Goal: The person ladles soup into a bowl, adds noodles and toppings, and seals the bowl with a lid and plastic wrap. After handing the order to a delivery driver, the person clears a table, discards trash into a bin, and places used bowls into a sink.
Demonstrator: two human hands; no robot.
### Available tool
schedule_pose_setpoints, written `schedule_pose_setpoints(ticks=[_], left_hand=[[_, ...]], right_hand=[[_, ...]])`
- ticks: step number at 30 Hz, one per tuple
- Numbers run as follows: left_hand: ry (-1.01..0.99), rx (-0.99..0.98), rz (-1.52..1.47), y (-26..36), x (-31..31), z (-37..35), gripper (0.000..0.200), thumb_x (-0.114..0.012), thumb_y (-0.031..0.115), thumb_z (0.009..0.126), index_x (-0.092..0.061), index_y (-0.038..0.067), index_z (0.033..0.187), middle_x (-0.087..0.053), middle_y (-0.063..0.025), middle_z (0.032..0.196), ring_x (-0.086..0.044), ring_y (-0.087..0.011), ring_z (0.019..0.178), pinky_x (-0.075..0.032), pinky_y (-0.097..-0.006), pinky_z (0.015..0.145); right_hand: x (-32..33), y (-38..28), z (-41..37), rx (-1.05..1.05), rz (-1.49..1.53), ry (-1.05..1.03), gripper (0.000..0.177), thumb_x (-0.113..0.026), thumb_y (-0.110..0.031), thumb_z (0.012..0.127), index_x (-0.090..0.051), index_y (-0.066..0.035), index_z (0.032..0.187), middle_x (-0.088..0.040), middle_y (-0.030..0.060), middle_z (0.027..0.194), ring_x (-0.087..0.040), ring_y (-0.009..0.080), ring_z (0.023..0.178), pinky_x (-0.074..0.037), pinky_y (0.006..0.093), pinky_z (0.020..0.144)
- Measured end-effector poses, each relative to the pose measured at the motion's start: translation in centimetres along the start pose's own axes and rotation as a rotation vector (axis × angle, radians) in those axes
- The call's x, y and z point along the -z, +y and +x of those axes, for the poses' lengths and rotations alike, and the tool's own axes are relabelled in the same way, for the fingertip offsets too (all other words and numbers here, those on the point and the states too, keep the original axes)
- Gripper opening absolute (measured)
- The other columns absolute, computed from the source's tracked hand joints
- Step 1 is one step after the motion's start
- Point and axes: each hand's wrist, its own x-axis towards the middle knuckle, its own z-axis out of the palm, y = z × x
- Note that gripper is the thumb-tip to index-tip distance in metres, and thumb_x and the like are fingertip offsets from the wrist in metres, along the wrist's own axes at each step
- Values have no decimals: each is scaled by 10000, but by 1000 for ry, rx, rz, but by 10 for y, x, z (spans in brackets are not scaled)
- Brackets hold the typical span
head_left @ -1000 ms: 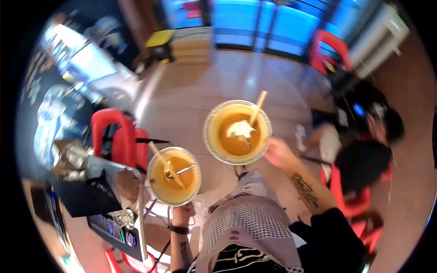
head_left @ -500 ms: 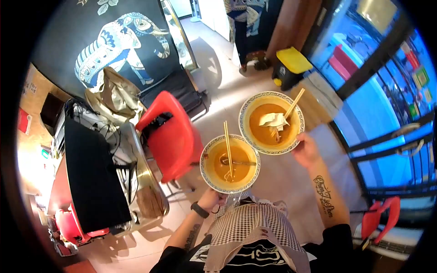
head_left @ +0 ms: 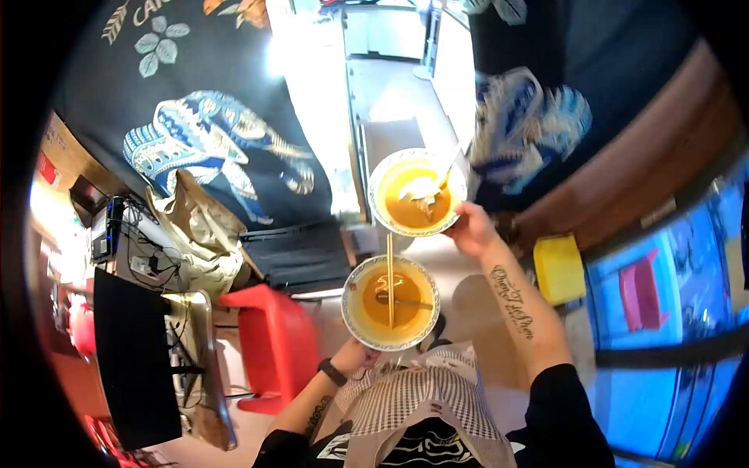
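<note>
My left hand is closed on the near rim of a patterned bowl holding orange broth. A pair of chopsticks and a spoon rest in that bowl. Held farther forward, a second patterned bowl is gripped at its right rim by my right hand. Orange broth and a crumpled white napkin are in it, and a pale utensil, washed out by glare, leans on its far right side. Both bowls are raised above the floor, close to each other.
Dark elephant-print curtains flank a bright doorway ahead. A red chair and a cluttered table with a black panel stand to the left. A yellow-lidded bin and glass doors are on the right.
My view has turned right and come closer to the curtained doorway. The right-hand bowl now sits more directly ahead of the left one. Both hands keep hold of their bowls.
</note>
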Motion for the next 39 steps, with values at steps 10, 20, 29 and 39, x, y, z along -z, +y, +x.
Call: schedule_pose_setpoints(ticks=[10, 20, 29, 39], left_hand=[[158, -183, -243, 265, -79, 246, 182, -348, 59, 968, -528, 68, 948, -445, -15, 650, -387, -97, 495, -310, -239, 430], [143, -159, -328, 578, -38, 497, 119, -381, 103, 981, -485, 54, 1013, -472, -26, 681, -380, -99, 466, -318, -236, 417], [288, -251, -428, 876, 29, 688, 202, -348, -4, 929, -513, 40, 1039, -485, -40, 710, -365, -113, 517, -315, -245, 452], [327, -358, -579, 1194, 154, 861, 158, -402, 121, 984, -538, 49, 951, -463, -15, 678, -349, -96, 500, -316, -245, 475]], right_hand=[[58, -207, 386, -76, 34, -82, 433, -502, -211, 820, -542, -58, 1223, -638, 116, 1133, -628, 258, 988, -526, 419, 837], [141, -478, 715, -6, -145, -61, 524, -474, -186, 823, -442, -55, 1330, -500, 123, 1339, -506, 297, 1197, -414, 463, 1002], [197, -625, 1047, -73, -259, 28, 524, -459, -198, 845, -437, -49, 1347, -540, 110, 1318, -537, 265, 1191, -429, 450, 1011], [77, -674, 1421, -177, -111, -56, 557, -498, -166, 779, -465, -27, 1317, -571, 125, 1280, -549, 292, 1172, -419, 458, 1030]])
